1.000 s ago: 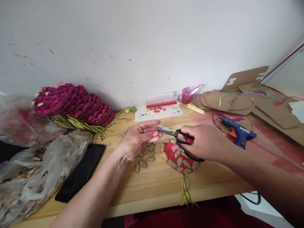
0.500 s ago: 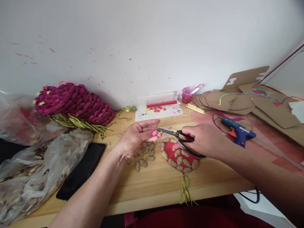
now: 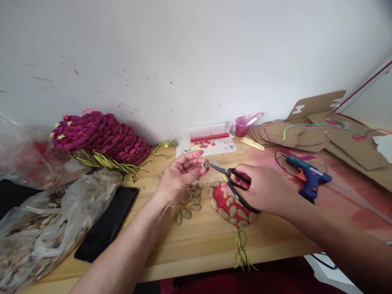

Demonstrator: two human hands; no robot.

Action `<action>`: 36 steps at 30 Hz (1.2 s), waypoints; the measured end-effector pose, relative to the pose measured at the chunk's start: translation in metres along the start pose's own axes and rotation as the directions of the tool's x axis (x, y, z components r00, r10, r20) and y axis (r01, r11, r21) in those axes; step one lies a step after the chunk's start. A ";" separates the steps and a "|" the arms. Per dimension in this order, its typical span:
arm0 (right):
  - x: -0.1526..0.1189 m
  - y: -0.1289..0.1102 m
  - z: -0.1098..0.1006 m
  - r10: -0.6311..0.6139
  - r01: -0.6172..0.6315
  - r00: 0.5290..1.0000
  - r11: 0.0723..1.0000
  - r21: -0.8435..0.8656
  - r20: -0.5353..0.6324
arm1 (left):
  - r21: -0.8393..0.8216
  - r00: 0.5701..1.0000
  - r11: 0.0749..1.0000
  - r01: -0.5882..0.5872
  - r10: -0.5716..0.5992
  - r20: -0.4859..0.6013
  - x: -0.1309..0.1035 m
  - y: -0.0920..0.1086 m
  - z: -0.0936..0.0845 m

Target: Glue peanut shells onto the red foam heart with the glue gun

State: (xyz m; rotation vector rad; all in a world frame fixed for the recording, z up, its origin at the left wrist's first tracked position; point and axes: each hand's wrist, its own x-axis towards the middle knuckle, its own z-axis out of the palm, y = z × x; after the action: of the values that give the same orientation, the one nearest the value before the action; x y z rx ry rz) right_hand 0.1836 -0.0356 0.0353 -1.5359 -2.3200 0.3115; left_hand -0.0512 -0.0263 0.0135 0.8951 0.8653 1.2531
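Observation:
Between its thumb and fingertips, my left hand (image 3: 180,175) pinches a peanut shell (image 3: 205,164) whose cut end faces the scissors. My right hand (image 3: 260,185) grips black-handled scissors (image 3: 225,171), their blades partly apart and their tips at the shell. Under my right hand lies a red disc (image 3: 217,192) with several peanut shells set on it and a yellow-green yarn tassel (image 3: 241,253) at its near edge; my hand hides part of it. Loose peanuts (image 3: 191,198) lie in a small heap below my left hand.
At left are a plastic bag of shells (image 3: 58,224), a black phone (image 3: 107,222) and a stack of magenta shell-covered pieces (image 3: 104,136). Paper stars (image 3: 205,144) and a cup (image 3: 243,127) stand by the wall. A blue glue gun (image 3: 309,173) and cardboard rounds (image 3: 284,132) are at right.
The scissor blades have opened a little, and the held shell now shows its cut, hollow end. The whole view has shifted slightly.

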 end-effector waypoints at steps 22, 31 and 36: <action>-0.005 -0.009 0.005 0.009 -0.015 0.998 0.996 -0.083 -0.064 | -0.105 0.995 0.992 0.075 -0.082 -0.065 -0.002 -0.006 0.008; -0.007 -0.016 0.001 0.070 -0.071 0.997 0.996 -0.058 -0.018 | -0.156 0.990 0.986 0.063 -0.081 -0.112 -0.005 -0.010 0.014; -0.009 -0.016 0.003 0.053 -0.055 0.998 0.996 -0.073 -0.039 | -0.178 0.989 0.982 0.057 -0.080 -0.123 -0.006 -0.012 0.016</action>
State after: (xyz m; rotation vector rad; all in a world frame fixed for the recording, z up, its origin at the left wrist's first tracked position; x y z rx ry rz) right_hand 0.1723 -0.0497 0.0365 -1.6274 -2.2881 0.2106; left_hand -0.0327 -0.0350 0.0094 0.6449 0.8667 1.3157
